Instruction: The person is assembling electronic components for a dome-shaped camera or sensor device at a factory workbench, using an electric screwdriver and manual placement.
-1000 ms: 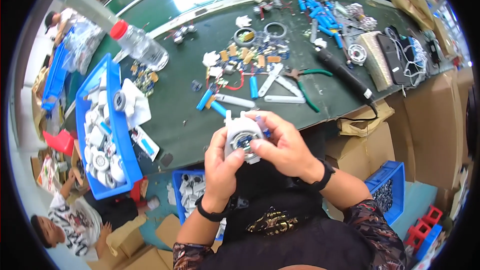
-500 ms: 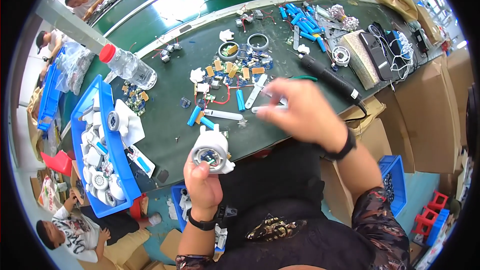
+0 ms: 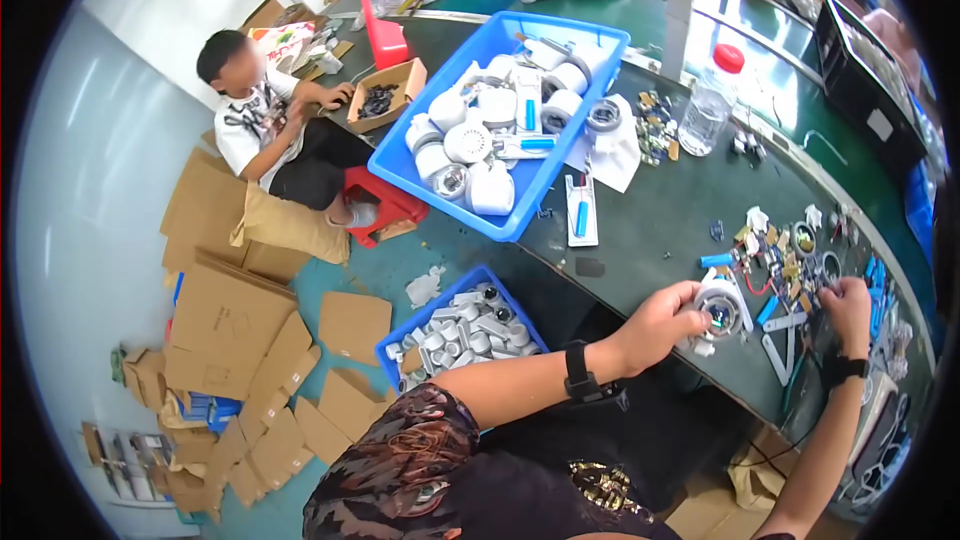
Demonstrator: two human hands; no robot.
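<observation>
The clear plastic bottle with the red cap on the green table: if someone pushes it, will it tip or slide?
The bottle stands upright, tall and narrow, so it probably tips easily. It looks mostly empty, so likely light. Once down, its round body may roll on the table.

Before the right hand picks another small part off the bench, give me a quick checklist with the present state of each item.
1. White round housing held in left hand: ok, fingers wrap its near side.
2. Housing's open face turned up to the camera: ok.
3. Right hand at the pile of small parts: ok.
4. Right hand empty: cannot tell, fingers curl away from view.
5. Housing over the green bench, not past its edge: ok.
6. Blue bin of white housings within reach: cannot tell.
</observation>
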